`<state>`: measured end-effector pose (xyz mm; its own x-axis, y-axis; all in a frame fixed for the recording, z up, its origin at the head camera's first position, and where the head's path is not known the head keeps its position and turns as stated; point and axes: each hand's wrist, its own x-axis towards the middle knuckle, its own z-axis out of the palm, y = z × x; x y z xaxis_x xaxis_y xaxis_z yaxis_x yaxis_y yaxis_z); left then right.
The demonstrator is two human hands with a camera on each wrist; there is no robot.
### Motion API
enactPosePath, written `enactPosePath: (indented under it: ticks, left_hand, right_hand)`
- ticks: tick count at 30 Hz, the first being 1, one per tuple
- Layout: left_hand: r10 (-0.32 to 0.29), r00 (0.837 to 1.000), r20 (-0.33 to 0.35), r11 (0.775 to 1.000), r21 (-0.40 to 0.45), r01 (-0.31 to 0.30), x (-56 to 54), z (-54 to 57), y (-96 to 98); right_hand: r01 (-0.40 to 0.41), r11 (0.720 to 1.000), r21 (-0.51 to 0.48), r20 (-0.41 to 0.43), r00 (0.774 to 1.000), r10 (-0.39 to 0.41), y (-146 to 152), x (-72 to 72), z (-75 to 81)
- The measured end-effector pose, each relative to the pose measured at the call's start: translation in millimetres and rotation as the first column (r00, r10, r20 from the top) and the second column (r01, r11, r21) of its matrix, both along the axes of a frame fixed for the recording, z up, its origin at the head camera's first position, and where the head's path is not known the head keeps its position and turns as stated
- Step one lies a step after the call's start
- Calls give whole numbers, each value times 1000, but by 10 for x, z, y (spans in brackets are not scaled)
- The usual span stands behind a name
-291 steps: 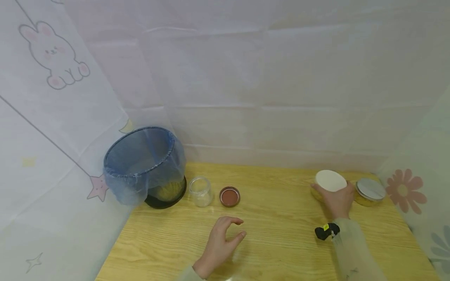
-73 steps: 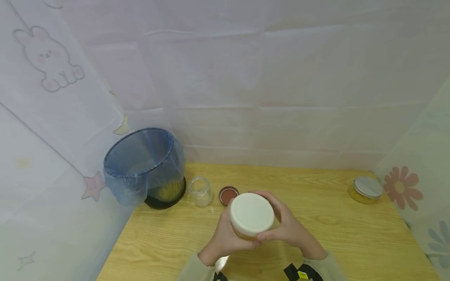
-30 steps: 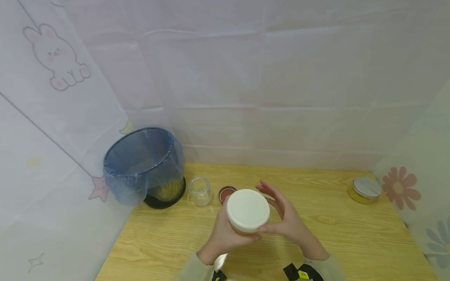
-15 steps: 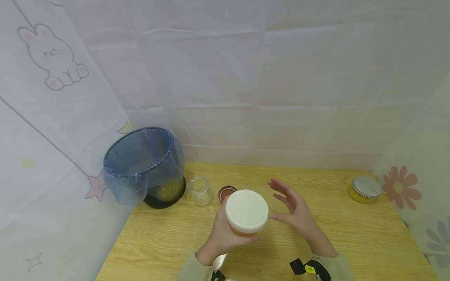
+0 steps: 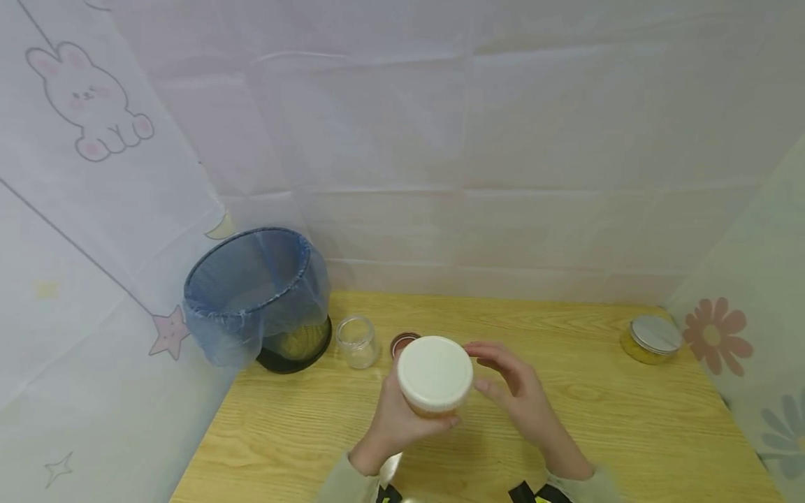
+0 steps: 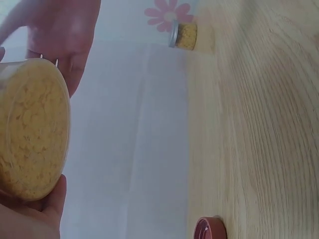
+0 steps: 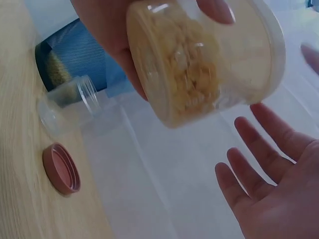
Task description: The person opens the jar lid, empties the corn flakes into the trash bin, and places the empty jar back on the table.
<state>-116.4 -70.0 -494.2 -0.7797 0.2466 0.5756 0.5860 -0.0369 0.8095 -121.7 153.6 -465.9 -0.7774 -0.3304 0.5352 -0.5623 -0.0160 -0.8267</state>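
My left hand (image 5: 393,426) grips a clear plastic jar with a white screw lid (image 5: 435,372), raised above the table. Yellowish small pieces (image 7: 192,74) fill roughly the lower half of this jar; their exact kind is unclear. In the left wrist view, the jar's round base (image 6: 35,129) faces the camera. My right hand (image 5: 518,395) is just right of the lid, fingers spread and slightly bent, holding nothing. Its fingertips (image 7: 256,107) come close to the lid's edge in the right wrist view; whether they touch I cannot tell.
An uncapped clear jar (image 5: 358,344) stands behind on the left. Beside it a reddish-brown lid (image 5: 402,342) lies partly hidden. A bin with a blue liner (image 5: 258,279) is at the back left. A silver-lidded jar (image 5: 650,339) sits far right on the wooden table (image 5: 616,405).
My right hand carried the jar from the far right to the middle, where both hands held it. The right hand then let go, drew away rightward, and has now come back beside the lid.
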Motion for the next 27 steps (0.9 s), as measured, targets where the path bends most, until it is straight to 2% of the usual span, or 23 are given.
enactPosePath:
  ticks: [4, 7, 11, 18, 20, 25, 27]
  left_hand:
    - [-15, 1000, -20, 1000, 3, 15, -4, 0, 15]
    - [-43, 998, -52, 999, 2, 43, -12, -31, 39]
    - [-53, 995, -83, 999, 1, 53, -12, -55, 63]
    - [-25, 997, -79, 1000, -5, 25, 110, 236, 78]
    - [-27, 997, -71, 1000, -4, 27, 99, 214, 74]
    - [-15, 999, -32, 1000, -13, 14, 34, 56, 47]
    - [-3, 1000, -16, 1000, -12, 3, 18, 12, 34]
  right_hand:
    - [-22, 998, 54, 19, 1000, 21, -94, 41, -7]
    - [-37, 997, 74, 80, 996, 31, -183, 75, -15]
    - [-38, 998, 42, 163, 986, 30, -276, 114, -13]
    - [3, 999, 53, 185, 983, -13, -265, 134, -21]
    - [-2, 999, 51, 169, 986, -7, -231, 121, -31]
    - [-16, 999, 37, 91, 996, 13, -76, 51, -92]
    - [0, 1000, 29, 73, 997, -2, -2, 26, -110]
